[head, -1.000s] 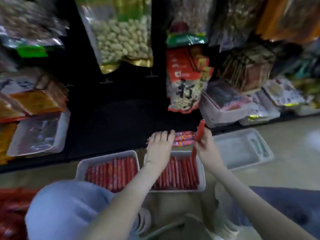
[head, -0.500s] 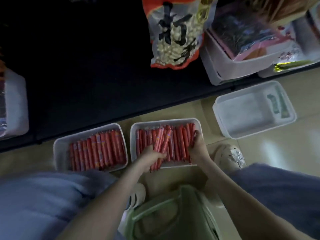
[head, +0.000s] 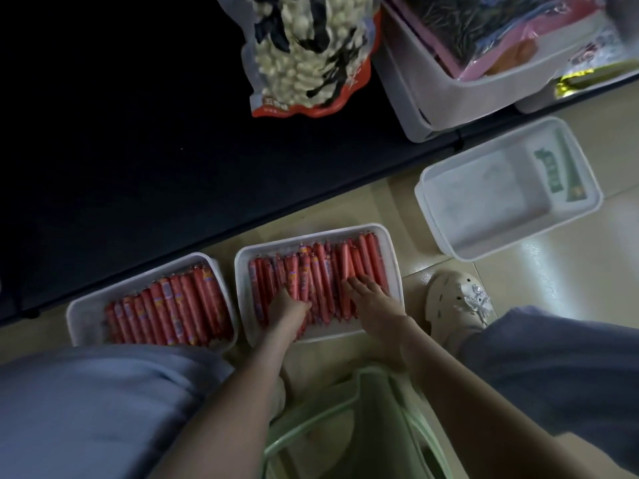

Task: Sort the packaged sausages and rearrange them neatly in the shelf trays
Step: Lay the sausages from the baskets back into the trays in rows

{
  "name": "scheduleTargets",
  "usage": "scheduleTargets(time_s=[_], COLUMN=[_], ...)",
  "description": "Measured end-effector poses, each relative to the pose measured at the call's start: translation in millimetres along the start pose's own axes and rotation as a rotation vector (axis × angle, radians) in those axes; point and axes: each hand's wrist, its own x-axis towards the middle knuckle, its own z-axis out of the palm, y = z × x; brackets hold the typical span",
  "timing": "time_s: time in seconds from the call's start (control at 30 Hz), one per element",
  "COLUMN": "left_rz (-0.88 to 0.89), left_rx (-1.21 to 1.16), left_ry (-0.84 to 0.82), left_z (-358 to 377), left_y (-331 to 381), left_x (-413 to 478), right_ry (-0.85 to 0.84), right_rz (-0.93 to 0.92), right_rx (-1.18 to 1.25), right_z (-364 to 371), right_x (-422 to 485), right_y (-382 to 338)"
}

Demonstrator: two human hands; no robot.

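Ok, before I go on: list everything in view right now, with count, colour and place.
left white plastic tray: one, white, on the floor by the shelf
middle white plastic tray: one, white, on the floor beside it
red packaged sausages: many, red, in rows in both trays
empty translucent plastic tub: one, whitish, on the floor at right, green label inside
bag of pale nuts: one, red-edged, above the dark shelf
white shelf bins: at least two, upper right, holding packets
pale green plastic stool: one, between the legs
cream clog shoe: one, right of the middle tray
left hand: on the middle tray's sausages, fingertips hidden
right hand: fingers spread flat on the same sausages
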Motion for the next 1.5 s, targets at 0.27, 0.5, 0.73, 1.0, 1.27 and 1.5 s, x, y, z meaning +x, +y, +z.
scheduleTargets(time_s=[0.27, 0.5, 0.73, 1.0, 1.27, 1.5], left_rz=[0.354, 0.412, 0.526, 0.538, 0.52, 0.339], left_rx=[0.707, 0.761, 0.699, 0.539, 0.447, 0.154], left_ry=[-0.215, -0.052, 0.152, 0.386, 0.778, 0.929], left_z=[21.4, 10.2, -15.4, -133.1, -323.1, -438.8], left_y=[-15.7, -5.6, 28.2, 39.8, -48.4, -228.5], left_x=[-7.9, -12.7, -52.8, -129.7, -213.9, -247.0], right_ry=[-0.036, 0.081, 0.294, 0.573, 0.671, 0.506], right_rz=[-0.023, 0.089, -0.029, -0.322, -0.691, -0.944], right_rx=[-0.279, 0.009, 0.129, 0.19, -0.035, -0.241], right_z=[8.9, 1.0, -61.1, -137.1, -152.7, -108.5], right_x=[15.4, -0.9, -29.7, -71.4, -108.8, -117.8], right_y=[-15.5, -9.6, -55.6, -159.4, -320.9, -474.7])
